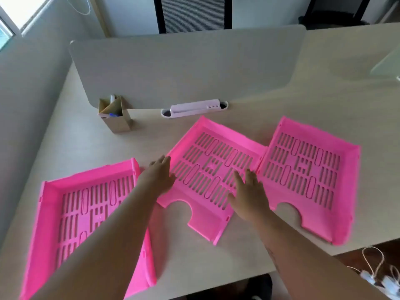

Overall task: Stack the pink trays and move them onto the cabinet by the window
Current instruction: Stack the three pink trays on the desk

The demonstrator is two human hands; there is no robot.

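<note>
Three pink slotted trays lie flat on the desk. The left tray (pixel 71 204) sits near the front edge, partly under my left forearm. The middle tray (pixel 207 161) is turned at an angle, and the right tray (pixel 307 169) touches its right corner. My left hand (pixel 159 176) rests on the middle tray's left rim, fingers spread. My right hand (pixel 249 195) lies over that tray's right side, fingers apart. Neither hand has closed around anything.
A grey divider panel (pixel 184 68) stands across the back of the desk (pixel 86 144). A cardboard pen holder (pixel 114 115) and a white cable slot cover (pixel 194 108) sit before it. A window (pixel 13 16) is at the far left. Cords (pixel 376 271) hang off the right front edge.
</note>
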